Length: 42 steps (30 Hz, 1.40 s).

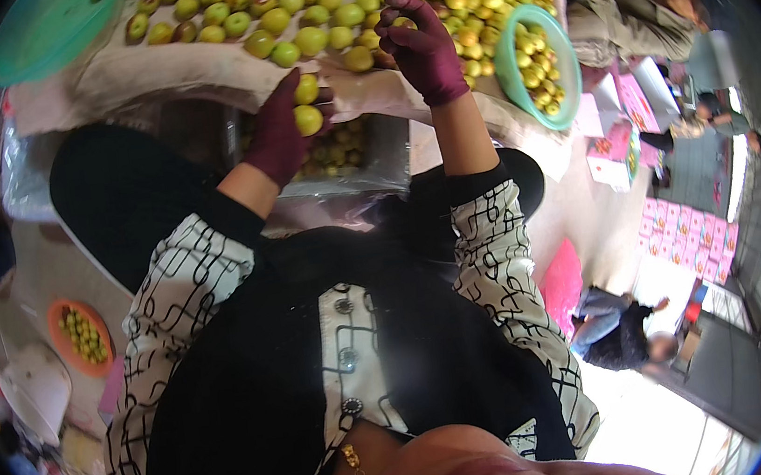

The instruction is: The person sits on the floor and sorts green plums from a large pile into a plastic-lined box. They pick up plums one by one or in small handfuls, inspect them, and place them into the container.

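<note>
My left hand (284, 129), in a dark maroon glove, holds two yellow-green fruits (307, 105), which look like jujubes, above a plastic-lined box (388, 152). More such fruits lie inside that box. Over the near part of a large fruit pile (341, 17) on a cloth-covered surface is my right hand (422, 43), gloved alike. Its fingers are curled, and a fruit (404, 22) shows between them and the thumb. The pile holds green, yellow and some reddish-brown fruits.
A green basin (574, 85) of fruits stands right of the pile; another green basin (4, 58) is at upper left. An orange basin (104, 343) with fruits sits on the floor. Several people are at the right, near stacked pink boxes (687, 238).
</note>
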Available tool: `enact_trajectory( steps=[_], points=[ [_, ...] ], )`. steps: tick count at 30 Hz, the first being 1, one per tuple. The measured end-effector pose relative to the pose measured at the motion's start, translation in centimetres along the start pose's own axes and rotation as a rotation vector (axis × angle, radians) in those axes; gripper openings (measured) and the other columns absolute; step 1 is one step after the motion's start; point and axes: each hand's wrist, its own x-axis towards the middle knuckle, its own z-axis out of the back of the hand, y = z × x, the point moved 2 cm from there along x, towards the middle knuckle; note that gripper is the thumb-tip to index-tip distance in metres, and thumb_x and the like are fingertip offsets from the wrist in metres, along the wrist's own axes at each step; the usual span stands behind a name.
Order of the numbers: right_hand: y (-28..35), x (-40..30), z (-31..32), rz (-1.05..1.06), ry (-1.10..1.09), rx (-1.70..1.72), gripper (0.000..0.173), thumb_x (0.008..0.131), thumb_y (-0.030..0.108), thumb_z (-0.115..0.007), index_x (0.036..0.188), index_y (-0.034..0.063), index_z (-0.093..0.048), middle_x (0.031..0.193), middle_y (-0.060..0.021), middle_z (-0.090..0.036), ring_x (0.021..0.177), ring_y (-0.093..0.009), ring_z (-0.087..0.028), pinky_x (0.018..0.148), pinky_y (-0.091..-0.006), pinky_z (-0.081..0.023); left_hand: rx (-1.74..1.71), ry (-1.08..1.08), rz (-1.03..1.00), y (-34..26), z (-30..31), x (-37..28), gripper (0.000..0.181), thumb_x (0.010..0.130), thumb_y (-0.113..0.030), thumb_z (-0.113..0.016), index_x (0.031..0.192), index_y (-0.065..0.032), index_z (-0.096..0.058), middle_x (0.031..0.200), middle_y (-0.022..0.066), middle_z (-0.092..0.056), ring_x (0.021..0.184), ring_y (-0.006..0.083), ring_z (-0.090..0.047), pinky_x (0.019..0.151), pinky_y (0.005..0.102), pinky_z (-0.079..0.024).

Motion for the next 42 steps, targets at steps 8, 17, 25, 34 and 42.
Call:
enact_trajectory(
  steps=[8,17,25,34,42],
  points=[
    [6.3,-4.2,22.2,-0.133,-0.782,-0.026,0.034,0.082,0.009,-0.070,0.115,0.0041,-0.062,0.110,-0.0096,-0.068,0.096,-0.021,-0.066,0.080,-0.0325,-0.054,0.114,-0.019,-0.009,-0.7,0.0,-0.6,0.047,0.098,-0.048,-0.050,0.122,-0.0081,-0.054,0.099,0.0087,-0.064,0.077,0.0144,-0.061,0.064,0.0275,-0.050],
    [7.0,-10.4,32.3,-0.132,-1.108,0.254,0.049,0.094,0.033,-0.053,0.135,0.0065,-0.048,0.141,-0.0158,-0.049,0.130,-0.033,-0.046,0.110,-0.0487,-0.033,0.109,0.049,0.018,-0.5,-0.4,-0.7,0.051,0.099,-0.049,-0.046,0.124,-0.0055,-0.053,0.099,0.0098,-0.063,0.066,0.0151,-0.055,0.057,0.0272,-0.045],
    [6.5,-11.7,32.1,-0.078,-1.146,0.029,0.044,0.091,0.023,-0.058,0.132,0.0041,-0.055,0.126,-0.0139,-0.062,0.118,-0.029,-0.057,0.102,-0.0424,-0.042,0.074,0.019,0.050,-0.5,-0.4,-0.5,0.049,0.099,-0.049,-0.046,0.123,-0.0068,-0.054,0.096,0.0130,-0.065,0.065,0.0171,-0.056,0.056,0.0291,-0.043],
    [4.1,-7.1,31.7,-0.244,-0.813,-1.350,0.050,0.080,0.021,-0.064,0.129,0.0098,-0.062,0.125,-0.0160,-0.065,0.116,-0.029,-0.061,0.099,-0.0359,-0.047,0.255,0.022,-0.045,-0.9,-0.6,-1.2,0.052,0.102,-0.050,-0.039,0.127,-0.0048,-0.051,0.100,0.0114,-0.063,0.067,0.0134,-0.056,0.056,0.0247,-0.046],
    [5.6,-7.3,29.6,0.125,-0.680,-0.806,0.041,0.082,0.009,-0.070,0.121,0.0036,-0.063,0.117,-0.0131,-0.065,0.101,-0.019,-0.065,0.086,-0.0305,-0.052,0.145,0.009,-0.004,-1.0,-0.6,-0.8,0.051,0.102,-0.049,-0.041,0.125,-0.0048,-0.051,0.099,0.0122,-0.063,0.066,0.0146,-0.057,0.055,0.0246,-0.045]
  ],
)
